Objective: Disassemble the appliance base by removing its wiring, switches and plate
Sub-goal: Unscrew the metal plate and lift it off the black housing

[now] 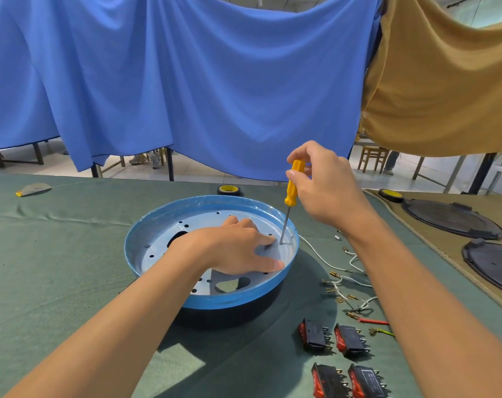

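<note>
Under the flat, spread left hand (238,249), the thin metal plate (161,243) looks stiff and light, liftable by its cut-outs; the right hand (328,189) grips the screwdriver (293,183).

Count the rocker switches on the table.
4 switches, all right of the blue base: two side by side, two more nearer the person at the bottom edge. Others may be out of frame.
</note>
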`<state>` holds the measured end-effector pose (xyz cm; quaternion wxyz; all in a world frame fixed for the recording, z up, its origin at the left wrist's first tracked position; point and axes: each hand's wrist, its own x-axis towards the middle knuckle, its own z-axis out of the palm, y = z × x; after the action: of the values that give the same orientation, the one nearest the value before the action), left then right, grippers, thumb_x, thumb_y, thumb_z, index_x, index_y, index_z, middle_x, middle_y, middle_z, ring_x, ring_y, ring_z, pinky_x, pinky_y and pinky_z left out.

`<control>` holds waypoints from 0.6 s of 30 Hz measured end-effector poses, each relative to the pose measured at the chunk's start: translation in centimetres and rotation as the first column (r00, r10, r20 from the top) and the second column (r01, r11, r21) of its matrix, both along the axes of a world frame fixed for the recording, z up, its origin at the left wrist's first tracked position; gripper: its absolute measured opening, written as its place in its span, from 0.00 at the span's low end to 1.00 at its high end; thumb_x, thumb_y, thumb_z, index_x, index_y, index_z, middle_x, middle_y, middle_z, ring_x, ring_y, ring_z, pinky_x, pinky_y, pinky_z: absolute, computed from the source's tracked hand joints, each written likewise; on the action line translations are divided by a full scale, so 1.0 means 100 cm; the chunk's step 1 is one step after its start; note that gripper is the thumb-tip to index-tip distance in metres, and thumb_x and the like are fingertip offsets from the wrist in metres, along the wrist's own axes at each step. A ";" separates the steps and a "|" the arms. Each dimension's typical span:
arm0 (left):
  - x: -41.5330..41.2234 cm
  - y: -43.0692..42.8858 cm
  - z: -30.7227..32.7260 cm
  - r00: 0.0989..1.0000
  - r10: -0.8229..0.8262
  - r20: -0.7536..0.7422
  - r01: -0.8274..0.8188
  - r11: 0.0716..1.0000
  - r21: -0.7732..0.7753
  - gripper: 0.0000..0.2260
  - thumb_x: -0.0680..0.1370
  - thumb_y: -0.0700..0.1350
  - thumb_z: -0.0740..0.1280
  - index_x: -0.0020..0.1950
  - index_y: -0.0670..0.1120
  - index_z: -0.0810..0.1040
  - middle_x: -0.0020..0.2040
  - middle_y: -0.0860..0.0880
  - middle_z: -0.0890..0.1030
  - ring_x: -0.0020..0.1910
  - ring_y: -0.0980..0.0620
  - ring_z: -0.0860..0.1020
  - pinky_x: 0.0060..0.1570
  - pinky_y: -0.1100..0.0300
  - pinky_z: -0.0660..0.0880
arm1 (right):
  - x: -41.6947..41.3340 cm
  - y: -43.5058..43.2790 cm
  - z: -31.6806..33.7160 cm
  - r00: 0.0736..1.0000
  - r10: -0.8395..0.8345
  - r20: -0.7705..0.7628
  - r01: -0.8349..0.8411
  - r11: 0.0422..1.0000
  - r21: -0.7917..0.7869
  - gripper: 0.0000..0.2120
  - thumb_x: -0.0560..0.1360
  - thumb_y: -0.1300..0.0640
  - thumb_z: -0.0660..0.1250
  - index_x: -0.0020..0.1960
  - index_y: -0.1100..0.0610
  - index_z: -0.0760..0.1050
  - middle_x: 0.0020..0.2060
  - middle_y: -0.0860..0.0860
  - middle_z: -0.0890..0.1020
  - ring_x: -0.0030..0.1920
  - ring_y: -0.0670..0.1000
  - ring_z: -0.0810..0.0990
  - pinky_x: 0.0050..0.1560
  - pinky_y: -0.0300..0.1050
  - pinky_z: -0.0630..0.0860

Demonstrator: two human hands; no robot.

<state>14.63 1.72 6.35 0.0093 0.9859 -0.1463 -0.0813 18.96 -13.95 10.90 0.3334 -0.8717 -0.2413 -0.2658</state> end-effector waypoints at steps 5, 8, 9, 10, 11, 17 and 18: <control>0.000 0.000 -0.001 1.000 -0.011 0.005 0.011 1.000 -0.006 0.28 0.78 0.66 0.53 0.77 0.57 0.60 0.73 0.50 0.63 0.69 0.46 0.59 0.57 0.53 0.57 | -0.007 -0.001 0.004 1.000 0.015 0.009 -0.015 1.000 0.013 0.10 0.77 0.60 0.66 0.57 0.55 0.79 0.46 0.51 0.80 0.50 0.53 0.78 0.57 0.50 0.74; 0.000 0.001 0.000 1.000 -0.001 -0.003 0.001 1.000 -0.010 0.29 0.78 0.66 0.53 0.77 0.57 0.59 0.73 0.49 0.63 0.69 0.46 0.59 0.61 0.51 0.59 | -0.009 0.003 0.003 0.998 0.051 -0.032 -0.048 0.997 0.066 0.11 0.78 0.64 0.63 0.59 0.56 0.75 0.47 0.52 0.82 0.50 0.52 0.82 0.55 0.50 0.77; -0.001 0.001 0.000 1.000 0.002 -0.005 -0.002 1.000 -0.008 0.29 0.78 0.66 0.53 0.77 0.57 0.59 0.73 0.49 0.63 0.69 0.46 0.59 0.62 0.50 0.60 | -0.008 0.004 0.003 0.998 0.053 -0.039 -0.050 0.997 0.060 0.11 0.78 0.64 0.61 0.59 0.56 0.74 0.48 0.52 0.82 0.50 0.52 0.82 0.53 0.50 0.78; -0.002 0.001 0.001 1.000 0.002 -0.004 -0.002 1.000 -0.007 0.29 0.78 0.66 0.53 0.77 0.57 0.59 0.73 0.50 0.63 0.69 0.46 0.59 0.63 0.50 0.60 | -0.008 0.004 0.003 0.998 0.044 -0.039 -0.043 0.999 0.029 0.11 0.79 0.64 0.59 0.59 0.56 0.74 0.49 0.53 0.81 0.50 0.53 0.81 0.52 0.50 0.78; -0.002 0.001 0.001 1.000 0.000 -0.001 0.000 1.000 -0.007 0.29 0.78 0.66 0.53 0.77 0.57 0.59 0.73 0.50 0.63 0.69 0.46 0.59 0.63 0.50 0.59 | -0.007 0.005 0.002 0.999 0.031 -0.033 -0.031 0.999 -0.006 0.11 0.79 0.64 0.58 0.59 0.55 0.73 0.50 0.52 0.81 0.51 0.55 0.80 0.51 0.50 0.78; -0.003 0.000 0.001 1.000 0.007 -0.009 -0.008 1.000 -0.019 0.29 0.78 0.66 0.53 0.77 0.58 0.58 0.73 0.50 0.62 0.70 0.46 0.58 0.65 0.48 0.59 | -0.007 0.003 0.000 1.000 0.006 0.024 -0.007 0.998 0.063 0.04 0.77 0.53 0.67 0.49 0.49 0.72 0.45 0.50 0.81 0.49 0.58 0.80 0.51 0.52 0.78; -0.002 0.000 0.001 1.000 0.015 -0.012 -0.015 1.000 -0.021 0.29 0.78 0.67 0.53 0.77 0.58 0.57 0.73 0.50 0.62 0.70 0.46 0.58 0.66 0.48 0.59 | -0.008 0.003 -0.001 1.000 0.008 0.015 -0.008 0.998 0.059 0.05 0.78 0.54 0.66 0.50 0.49 0.70 0.46 0.51 0.80 0.50 0.58 0.80 0.51 0.53 0.78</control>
<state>14.38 1.76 6.42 0.0212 0.9862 -0.1398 -0.0855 18.18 -13.67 10.83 0.3581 -0.8586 -0.2393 -0.2779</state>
